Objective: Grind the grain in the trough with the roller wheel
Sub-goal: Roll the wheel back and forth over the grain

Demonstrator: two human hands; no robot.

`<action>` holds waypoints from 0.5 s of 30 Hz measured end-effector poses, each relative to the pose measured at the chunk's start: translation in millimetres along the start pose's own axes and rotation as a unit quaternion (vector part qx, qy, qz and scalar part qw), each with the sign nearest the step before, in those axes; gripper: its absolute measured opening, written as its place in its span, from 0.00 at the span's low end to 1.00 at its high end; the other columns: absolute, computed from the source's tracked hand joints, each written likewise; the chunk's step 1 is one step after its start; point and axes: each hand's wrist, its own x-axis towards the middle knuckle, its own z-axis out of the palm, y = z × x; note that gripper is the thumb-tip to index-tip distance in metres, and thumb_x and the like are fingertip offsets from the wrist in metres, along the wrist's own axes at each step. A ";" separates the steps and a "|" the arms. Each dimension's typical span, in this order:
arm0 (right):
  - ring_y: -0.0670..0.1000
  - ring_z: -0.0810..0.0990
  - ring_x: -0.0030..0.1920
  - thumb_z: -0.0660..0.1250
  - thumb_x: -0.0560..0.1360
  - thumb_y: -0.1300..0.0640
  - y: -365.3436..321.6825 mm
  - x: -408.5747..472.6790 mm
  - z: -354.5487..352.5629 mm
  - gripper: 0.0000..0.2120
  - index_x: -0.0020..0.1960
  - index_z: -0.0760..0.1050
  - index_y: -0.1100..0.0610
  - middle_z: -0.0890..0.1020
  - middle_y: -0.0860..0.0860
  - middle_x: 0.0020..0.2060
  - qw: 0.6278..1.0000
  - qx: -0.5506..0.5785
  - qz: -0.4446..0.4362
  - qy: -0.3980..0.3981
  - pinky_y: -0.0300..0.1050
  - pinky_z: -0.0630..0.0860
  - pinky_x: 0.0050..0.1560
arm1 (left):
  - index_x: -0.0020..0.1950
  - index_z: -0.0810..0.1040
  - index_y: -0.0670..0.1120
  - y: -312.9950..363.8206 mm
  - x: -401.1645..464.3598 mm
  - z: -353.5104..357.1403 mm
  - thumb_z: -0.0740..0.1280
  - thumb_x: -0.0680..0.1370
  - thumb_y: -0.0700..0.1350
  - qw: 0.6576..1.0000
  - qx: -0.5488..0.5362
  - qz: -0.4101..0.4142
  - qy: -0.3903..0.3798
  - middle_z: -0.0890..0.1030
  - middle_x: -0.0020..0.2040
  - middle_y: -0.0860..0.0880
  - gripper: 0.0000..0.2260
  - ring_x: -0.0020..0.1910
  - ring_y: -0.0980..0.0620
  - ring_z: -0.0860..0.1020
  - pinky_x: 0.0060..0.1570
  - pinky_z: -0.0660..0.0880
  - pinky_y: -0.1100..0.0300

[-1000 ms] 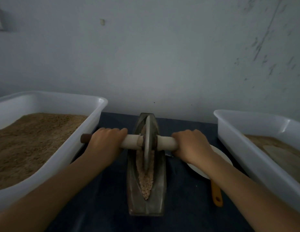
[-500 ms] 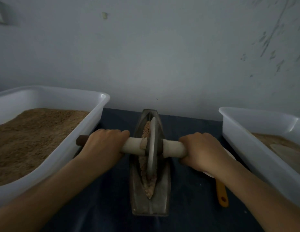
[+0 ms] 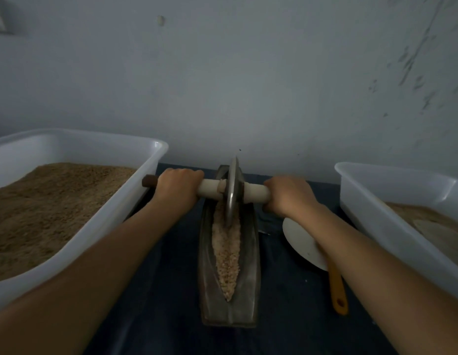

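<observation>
Mid-grind, by the look of things: coarse, whole-looking grain (image 3: 227, 248) heaped along the groove of the trough (image 3: 229, 275), thickest toward the near end, with little sign of fine powder there, so plenty of rolling judged left before any flour. Behind everything, a pale bluish-grey wall (image 3: 248, 85), scuffed and flaked toward the upper right, meeting the far edge of the counter (image 3: 158, 290), itself dark blue and dimly lit. At the left edge of the counter, a big white tub (image 3: 76, 242) filled high with brown grain or meal; at the right edge, a second white tub (image 3: 391, 226), shallowly filled with a paler material, too dim to name. In the middle of the counter, running from the far edge toward the near edge, the dark boat-shaped trough, and standing upright in its far end the thin metal roller wheel (image 3: 232, 190), rim down in the grain. Through the wheel's hub, a pale axle handle (image 3: 210, 188), dark at its left tip. Left hand (image 3: 177, 187) wrapped fully round the handle on the wheel's left, fingers curled over the top; right hand (image 3: 290, 194) gripping the right end likewise, knuckles up. Between trough and right tub, partly under the right forearm, a white plate (image 3: 302, 242), and nearer the front edge an orange utensil handle (image 3: 338, 293) with a hanging hole.
</observation>
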 end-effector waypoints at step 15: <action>0.46 0.76 0.44 0.63 0.74 0.47 -18.0 -100.6 -42.2 0.07 0.40 0.65 0.45 0.78 0.44 0.42 0.996 -0.006 -0.068 -0.060 0.40 0.57 0.36 | 0.44 0.58 0.60 -2.7 -88.3 -41.3 0.64 0.74 0.54 0.994 -0.072 0.072 -0.039 0.70 0.43 0.59 0.14 0.43 0.61 0.72 0.43 0.63 0.66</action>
